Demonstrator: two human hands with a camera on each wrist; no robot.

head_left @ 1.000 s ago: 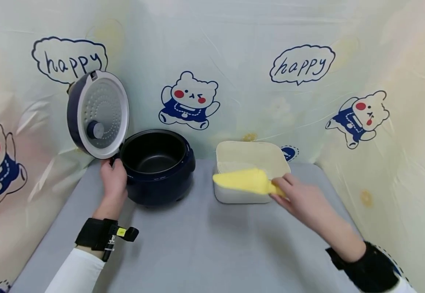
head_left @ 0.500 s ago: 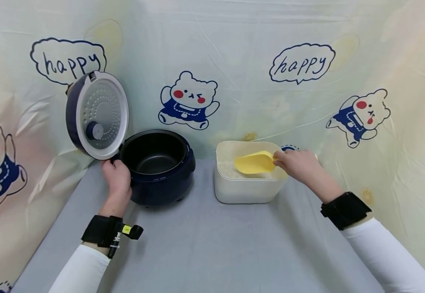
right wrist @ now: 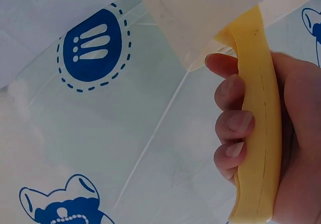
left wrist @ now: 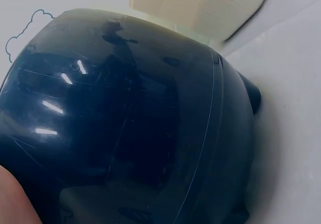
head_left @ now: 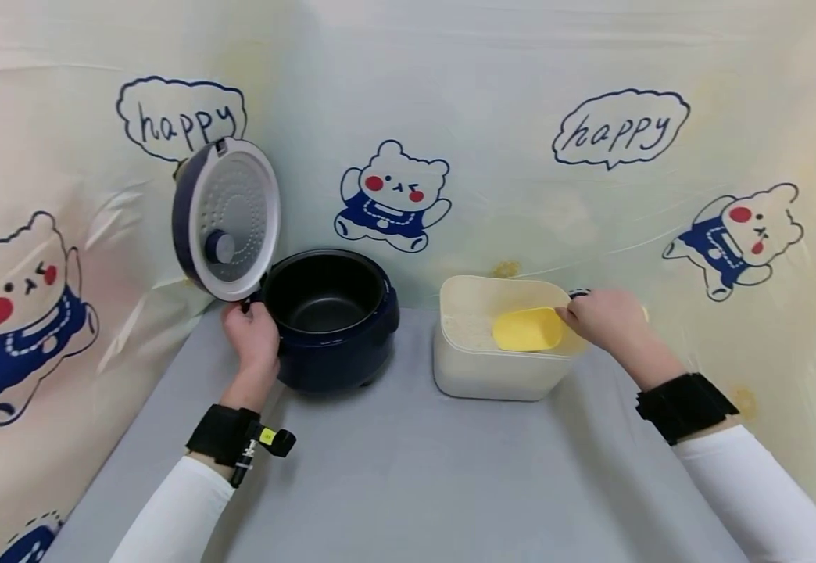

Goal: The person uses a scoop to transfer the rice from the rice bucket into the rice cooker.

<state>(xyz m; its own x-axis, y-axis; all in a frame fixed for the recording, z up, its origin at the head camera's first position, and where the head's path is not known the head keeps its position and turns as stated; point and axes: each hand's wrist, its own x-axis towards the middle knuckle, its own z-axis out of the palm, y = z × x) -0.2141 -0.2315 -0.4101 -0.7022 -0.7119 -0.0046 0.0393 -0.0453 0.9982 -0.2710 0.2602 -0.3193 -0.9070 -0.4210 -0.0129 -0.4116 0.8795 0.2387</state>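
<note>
A dark blue rice cooker [head_left: 338, 363] stands on the table's left half, its lid [head_left: 235, 223] raised and its black inner pot [head_left: 327, 297] showing. My left hand [head_left: 255, 340] grips the cooker's left side, just below the lid hinge; some of its fingers are hidden. In the left wrist view the cooker's glossy wall [left wrist: 125, 123] fills most of the picture. To the right is a cream rice bin [head_left: 495, 379] with pale grains inside. My right hand [head_left: 608, 320] holds a yellow scoop [head_left: 529, 330] by its handle [right wrist: 261, 118], the scoop's bowl inside the bin.
Grey cloth covers the table [head_left: 436, 477]. A pale curtain [head_left: 499, 141] printed with bears and "happy" bubbles hangs close behind the cooker and bin. The raised lid leans toward the curtain on the left.
My right hand has swung the scoop from in front of the bin up over its rim and down into it. The left hand stays at the cooker. The head view has turned slightly left.
</note>
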